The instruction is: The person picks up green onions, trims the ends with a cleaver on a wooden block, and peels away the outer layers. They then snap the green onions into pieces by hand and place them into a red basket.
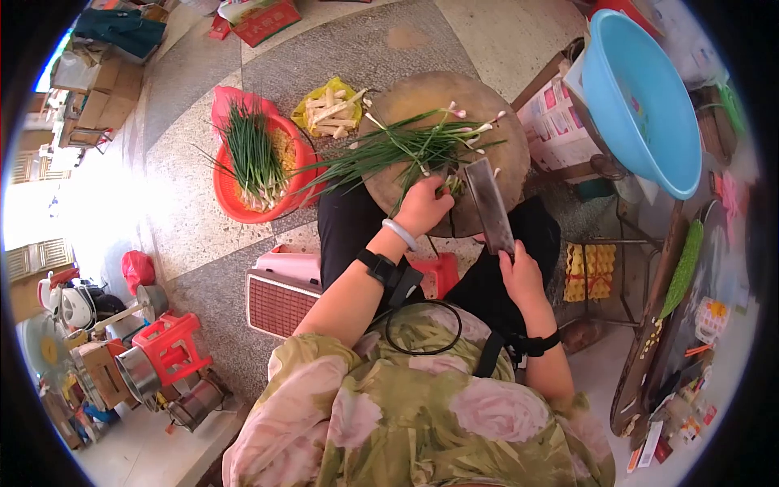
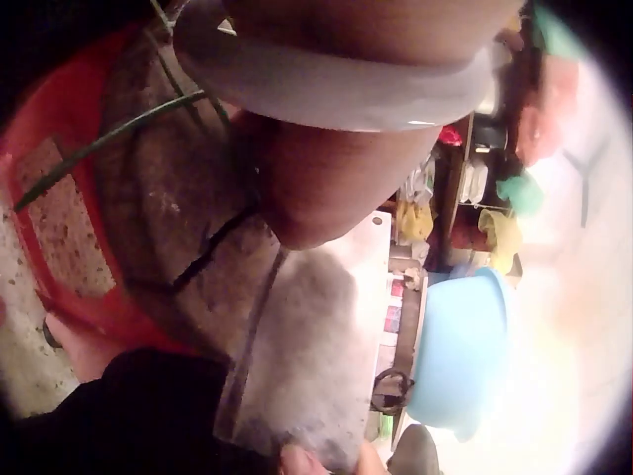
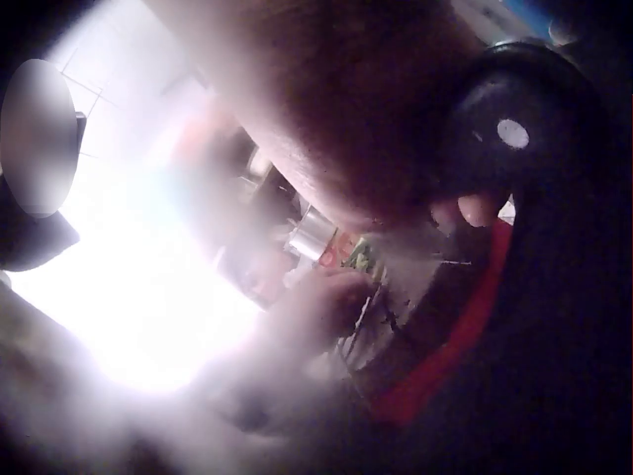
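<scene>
A round wooden chopping block (image 1: 414,91) bears a loose pile of spring onions (image 1: 398,150), their white bulbs toward the far right and their leaves trailing off the left side. My left hand (image 1: 423,204), with a pale bangle at the wrist, pinches some spring onion at the near edge of the pile; its fingertips are partly hidden. A broad-bladed cleaver (image 1: 488,203) is in the grip of my right hand (image 1: 521,272), low at the block's near right. Its blade lies beside the left fingers and points away from me. In the left wrist view the cleaver blade (image 2: 312,336) overlaps the block.
Left of the block stand a red basin (image 1: 223,203) with more spring onions and a yellow bag (image 1: 310,109) of pale cut sticks. At the right are a large blue basin (image 1: 641,105) and a bitter melon (image 1: 683,268) on a board. A pink box (image 1: 284,292) lies by the left leg.
</scene>
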A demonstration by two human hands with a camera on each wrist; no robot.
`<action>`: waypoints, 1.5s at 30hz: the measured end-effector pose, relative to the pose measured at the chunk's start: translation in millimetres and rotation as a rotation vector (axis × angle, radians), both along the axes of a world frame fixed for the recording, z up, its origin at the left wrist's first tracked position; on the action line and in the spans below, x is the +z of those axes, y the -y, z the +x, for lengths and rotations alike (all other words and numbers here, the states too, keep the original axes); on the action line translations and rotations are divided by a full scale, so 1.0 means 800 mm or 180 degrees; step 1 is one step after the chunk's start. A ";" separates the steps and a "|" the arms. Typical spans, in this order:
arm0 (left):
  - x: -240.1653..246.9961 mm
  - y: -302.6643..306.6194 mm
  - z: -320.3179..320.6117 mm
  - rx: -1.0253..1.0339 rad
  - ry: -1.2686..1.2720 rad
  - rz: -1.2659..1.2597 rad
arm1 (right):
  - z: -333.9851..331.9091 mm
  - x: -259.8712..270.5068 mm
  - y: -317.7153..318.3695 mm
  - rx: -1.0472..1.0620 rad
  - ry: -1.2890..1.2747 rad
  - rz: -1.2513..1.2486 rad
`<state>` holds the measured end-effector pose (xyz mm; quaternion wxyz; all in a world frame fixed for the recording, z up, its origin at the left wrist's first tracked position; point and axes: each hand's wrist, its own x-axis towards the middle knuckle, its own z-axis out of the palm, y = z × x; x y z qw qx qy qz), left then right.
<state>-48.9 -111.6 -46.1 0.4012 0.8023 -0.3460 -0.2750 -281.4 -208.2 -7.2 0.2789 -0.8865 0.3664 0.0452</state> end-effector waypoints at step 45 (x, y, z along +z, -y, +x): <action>0.037 0.004 0.176 0.2163 -0.1593 -0.1328 | 0.007 0.000 0.026 -0.1033 0.0607 0.1802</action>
